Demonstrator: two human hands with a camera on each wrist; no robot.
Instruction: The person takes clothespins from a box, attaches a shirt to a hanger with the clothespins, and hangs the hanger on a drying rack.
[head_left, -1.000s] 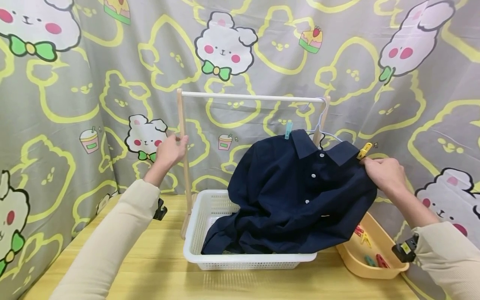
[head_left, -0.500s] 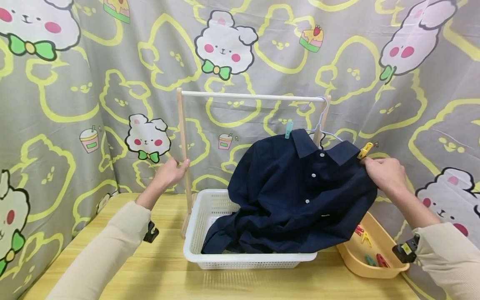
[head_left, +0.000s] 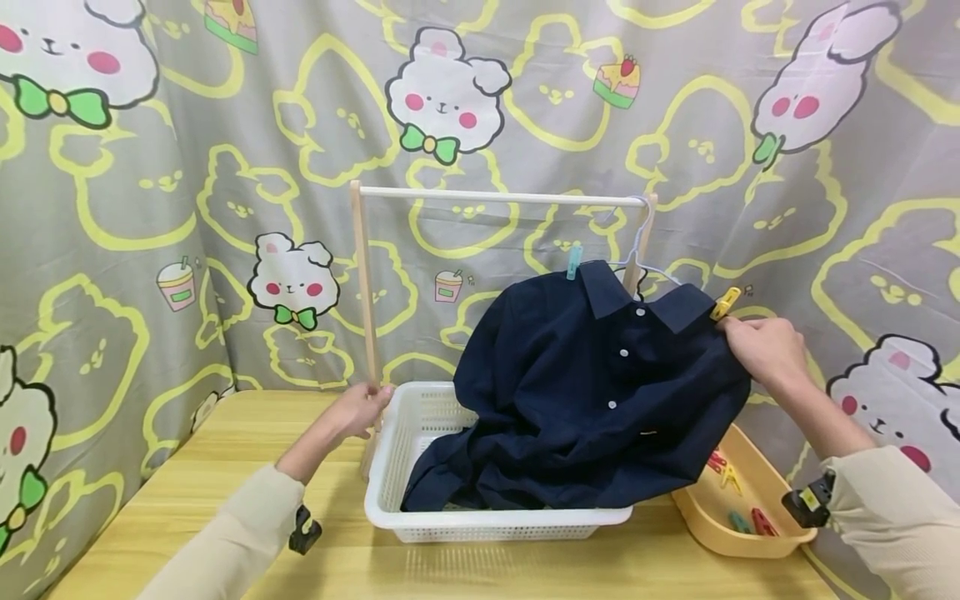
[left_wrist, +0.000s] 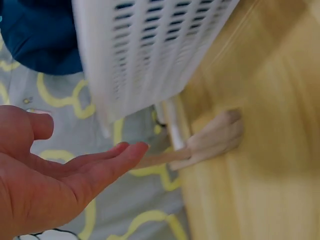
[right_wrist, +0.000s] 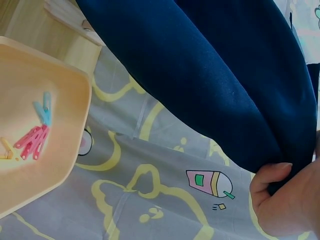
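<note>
A dark navy shirt (head_left: pixel 555 375) hangs on a lilac hanger (head_left: pixel 647 242) from a rack's white rod, its lower part lying in a white basket (head_left: pixel 498 521). A teal clothespin (head_left: pixel 574 262) and a yellow clothespin (head_left: pixel 726 302) sit at its two shoulders. Just below the yellow one, my right hand (head_left: pixel 768 354) pinches the shirt's shoulder cloth; the right wrist view also shows thumb and fingers on the fabric. My left hand (head_left: pixel 356 411) is beside the basket's back left corner. In the left wrist view its fingers extend, thumb apart, holding nothing.
The rack's wooden left post (head_left: pixel 366 283) stands behind the basket, near my left hand. At the right, an orange tray (head_left: pixel 738 546) holds several red, yellow and teal clothespins. A patterned curtain (head_left: pixel 525 92) hangs behind the wooden table (head_left: pixel 300 517).
My left hand has moved down the rack's left post, from about mid-height to the level of the basket's rim. The right hand keeps its grip on the shirt's shoulder.
</note>
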